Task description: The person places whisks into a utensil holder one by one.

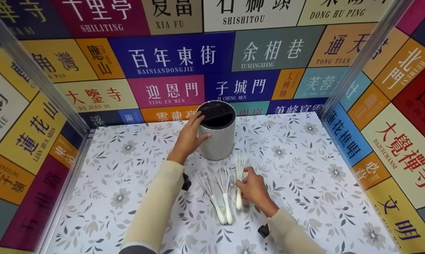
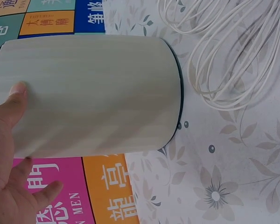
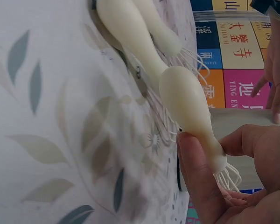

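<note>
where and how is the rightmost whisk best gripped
The rightmost whisk is probably best pinched at its handle's slim neck, from the right: the handle narrows toward the wires, and the middle whisk lies close on its left. The right hand pinches it around there.

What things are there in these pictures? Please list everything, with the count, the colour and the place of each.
Patterned walls: three, multicoloured, left, back and right
Corner strips: two, pale and shiny, where the walls meet
Floral covering: one, white with grey pattern, spread between the walls
Container: one, light grey with black top, upright near the back wall
Lying whisks: two, white wires, cream handles, side by side before the container
Held whisk: one, same colours, right of those two
Small fittings: two, black, one near each wrist
Sleeves: two, beige, on the forearms
Left hand: one, bare, touching the container's rim and side
Right hand: one, bare, pinching the held whisk
</note>
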### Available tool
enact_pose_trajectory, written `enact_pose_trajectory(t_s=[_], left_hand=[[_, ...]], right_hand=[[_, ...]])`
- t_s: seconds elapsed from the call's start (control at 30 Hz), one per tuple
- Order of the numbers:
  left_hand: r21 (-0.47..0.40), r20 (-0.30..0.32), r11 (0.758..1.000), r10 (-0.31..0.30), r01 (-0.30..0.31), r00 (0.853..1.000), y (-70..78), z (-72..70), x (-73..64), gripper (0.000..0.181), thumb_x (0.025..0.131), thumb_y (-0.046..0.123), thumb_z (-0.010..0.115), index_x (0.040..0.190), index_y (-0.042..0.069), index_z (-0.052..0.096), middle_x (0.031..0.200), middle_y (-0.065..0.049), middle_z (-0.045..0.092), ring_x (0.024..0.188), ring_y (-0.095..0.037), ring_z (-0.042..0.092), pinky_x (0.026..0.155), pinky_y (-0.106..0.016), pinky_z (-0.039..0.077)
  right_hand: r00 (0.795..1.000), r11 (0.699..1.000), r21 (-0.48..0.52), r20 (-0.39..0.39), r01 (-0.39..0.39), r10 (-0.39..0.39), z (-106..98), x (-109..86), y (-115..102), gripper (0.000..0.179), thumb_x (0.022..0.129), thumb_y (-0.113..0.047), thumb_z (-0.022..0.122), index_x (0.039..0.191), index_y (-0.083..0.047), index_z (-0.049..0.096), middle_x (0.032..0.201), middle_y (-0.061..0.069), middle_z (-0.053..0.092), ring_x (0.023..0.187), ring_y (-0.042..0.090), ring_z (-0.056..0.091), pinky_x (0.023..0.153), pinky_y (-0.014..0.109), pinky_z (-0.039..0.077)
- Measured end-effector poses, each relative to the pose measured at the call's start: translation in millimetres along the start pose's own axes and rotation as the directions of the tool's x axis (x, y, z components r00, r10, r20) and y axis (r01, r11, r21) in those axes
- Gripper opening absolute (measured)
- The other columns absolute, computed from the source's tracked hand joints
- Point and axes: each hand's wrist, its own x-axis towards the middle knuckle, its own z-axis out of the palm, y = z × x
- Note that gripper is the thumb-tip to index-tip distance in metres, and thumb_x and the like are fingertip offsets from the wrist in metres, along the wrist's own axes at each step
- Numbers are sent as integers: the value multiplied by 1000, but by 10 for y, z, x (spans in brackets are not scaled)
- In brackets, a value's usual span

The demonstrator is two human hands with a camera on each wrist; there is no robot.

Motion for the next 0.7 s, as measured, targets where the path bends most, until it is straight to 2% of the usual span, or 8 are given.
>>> enact_pose_trajectory(t_s=[0.13,0.3,0.7], left_hand=[[1,4,1000,-2,2,1000,-6,1,5,75,93,38,74,156,14,42,169,-3,28,151,-27,37,124,-44,33],[9,-3,1000,16,-16,1000,-12,0,2,75,92,37,75,155,12,43,168,-5,30,151,-28,38,124,-45,34],[1,-21,999,33,-33,999,-23,0,6,74,92,34,77,154,10,45,167,-6,32,150,-29,39,124,-44,34]], right_hand=[[999,998,55,2,-36,36,-50,55,-76,51,93,-18,67,139,-2,51,86,7,70,50,14,64,45,30,55],[998,990,124,19,-61,59,-117,112,-169,54,93,-19,67,141,-5,48,95,12,69,57,18,70,50,30,59],[999,984,179,-35,19,-13,-372,328,-476,54,95,-20,63,144,-6,45,103,15,69,62,25,73,56,30,62]])
